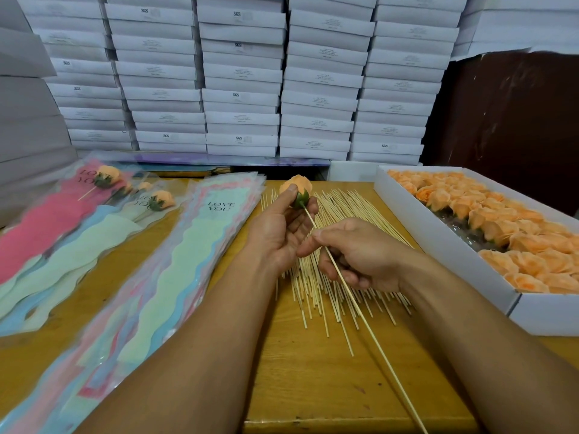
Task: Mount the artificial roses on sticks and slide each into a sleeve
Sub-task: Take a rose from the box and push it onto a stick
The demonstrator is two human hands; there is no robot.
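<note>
With the left hand (282,227) pinching the rose (296,191) and the right hand (354,255) gripping the stick (344,286), an off-axis push could snap the stick or pierce the petals.

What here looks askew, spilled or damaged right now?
Nothing looks damaged or spilled. The loose sticks lie fanned out untidily on the wooden table under both hands, and the finished sleeved roses at far left overlap at odd angles.

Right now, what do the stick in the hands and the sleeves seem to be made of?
Stick: probably bamboo or wood, pale, matte, thin and straight. Sleeves: seemingly clear glossy plastic film with pastel printed panels; they reflect light.
</note>
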